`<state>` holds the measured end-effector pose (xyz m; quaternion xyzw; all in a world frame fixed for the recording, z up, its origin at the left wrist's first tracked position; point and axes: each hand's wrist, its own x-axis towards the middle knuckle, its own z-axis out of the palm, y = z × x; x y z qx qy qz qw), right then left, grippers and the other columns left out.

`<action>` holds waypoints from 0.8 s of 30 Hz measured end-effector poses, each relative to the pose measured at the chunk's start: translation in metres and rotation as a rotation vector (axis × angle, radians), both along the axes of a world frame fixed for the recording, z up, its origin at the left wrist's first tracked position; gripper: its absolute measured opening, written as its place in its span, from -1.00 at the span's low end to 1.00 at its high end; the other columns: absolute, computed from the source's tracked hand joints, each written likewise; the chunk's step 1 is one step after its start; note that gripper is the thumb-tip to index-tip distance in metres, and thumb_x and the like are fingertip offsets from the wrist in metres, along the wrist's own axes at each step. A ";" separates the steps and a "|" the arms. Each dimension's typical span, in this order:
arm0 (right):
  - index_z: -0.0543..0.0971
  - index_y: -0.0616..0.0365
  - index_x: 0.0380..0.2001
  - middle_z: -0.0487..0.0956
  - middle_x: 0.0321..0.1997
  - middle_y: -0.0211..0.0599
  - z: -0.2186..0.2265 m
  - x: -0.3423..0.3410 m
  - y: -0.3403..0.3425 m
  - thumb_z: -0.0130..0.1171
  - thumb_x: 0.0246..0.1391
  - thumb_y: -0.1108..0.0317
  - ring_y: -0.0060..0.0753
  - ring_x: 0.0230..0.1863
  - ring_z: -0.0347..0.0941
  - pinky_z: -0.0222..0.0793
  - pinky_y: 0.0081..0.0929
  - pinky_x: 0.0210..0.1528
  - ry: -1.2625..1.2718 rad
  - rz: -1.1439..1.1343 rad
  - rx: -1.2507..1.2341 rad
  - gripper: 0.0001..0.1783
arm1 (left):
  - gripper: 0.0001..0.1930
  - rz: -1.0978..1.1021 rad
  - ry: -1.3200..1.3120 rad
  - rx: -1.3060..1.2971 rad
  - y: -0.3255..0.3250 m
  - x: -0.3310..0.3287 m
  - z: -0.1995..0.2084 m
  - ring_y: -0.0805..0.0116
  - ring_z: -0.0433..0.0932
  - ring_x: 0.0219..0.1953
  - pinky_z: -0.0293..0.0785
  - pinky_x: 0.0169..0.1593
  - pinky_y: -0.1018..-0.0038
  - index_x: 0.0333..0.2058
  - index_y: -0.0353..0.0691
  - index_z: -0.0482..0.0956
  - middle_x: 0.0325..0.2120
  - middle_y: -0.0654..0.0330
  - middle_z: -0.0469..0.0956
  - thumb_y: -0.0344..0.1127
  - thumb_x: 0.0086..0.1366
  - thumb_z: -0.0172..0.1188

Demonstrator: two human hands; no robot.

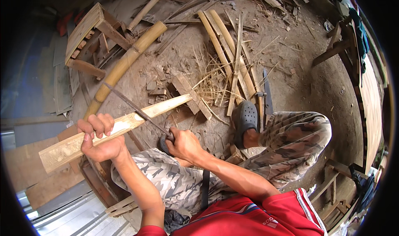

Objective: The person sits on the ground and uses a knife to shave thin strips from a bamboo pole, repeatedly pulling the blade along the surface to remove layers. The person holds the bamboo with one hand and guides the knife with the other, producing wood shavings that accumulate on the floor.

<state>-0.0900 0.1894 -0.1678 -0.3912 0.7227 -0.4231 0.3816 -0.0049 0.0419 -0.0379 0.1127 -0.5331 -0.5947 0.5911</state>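
Gripping split bamboo slat (124,124), left hand (99,138) fingers clamped, right hand (183,144) fingers clenching knife (133,107)

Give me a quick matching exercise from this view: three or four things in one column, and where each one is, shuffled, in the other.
Things:
1. pale split bamboo slat
2. long dark metal blade
3. round yellow-green bamboo pole
4. grey perforated rubber clog

Places:
A. on the person's foot, on the dirt
B. gripped by the left hand
C. lying on the ground beyond the slat
D. held by the right hand, crossing the slat

Pairs: 1-B, 2-D, 3-C, 4-A
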 end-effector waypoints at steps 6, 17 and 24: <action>0.48 0.26 -0.43 0.54 -0.58 0.18 -0.014 0.000 0.018 0.18 0.00 0.26 0.33 -0.43 0.52 0.47 0.04 -0.35 -0.028 -0.022 0.029 -0.75 | -0.75 -0.027 -0.020 -0.040 0.021 -0.013 0.002 0.54 0.02 -0.70 0.00 -0.54 0.54 -0.56 -0.06 0.09 -0.72 0.34 0.09 -0.19 0.11 -0.02; 0.51 0.29 -0.40 0.54 -0.57 0.20 -0.052 -0.009 0.033 0.16 0.01 0.27 0.30 -0.43 0.55 0.48 0.02 -0.33 -0.041 -0.097 0.114 -0.75 | -0.74 -0.043 0.001 -0.035 0.026 -0.015 0.003 0.54 0.04 -0.69 0.01 -0.53 0.54 -0.56 -0.07 0.10 -0.72 0.34 0.10 -0.19 0.11 0.00; 0.52 0.31 -0.39 0.55 -0.55 0.22 -0.021 -0.001 0.036 0.15 0.03 0.31 0.28 -0.43 0.56 0.48 -0.01 -0.35 -0.104 -0.039 0.008 -0.77 | -0.75 -0.057 -0.023 -0.045 0.035 -0.019 0.001 0.54 0.03 -0.69 0.00 -0.52 0.54 -0.56 -0.07 0.09 -0.72 0.33 0.09 -0.19 0.10 0.00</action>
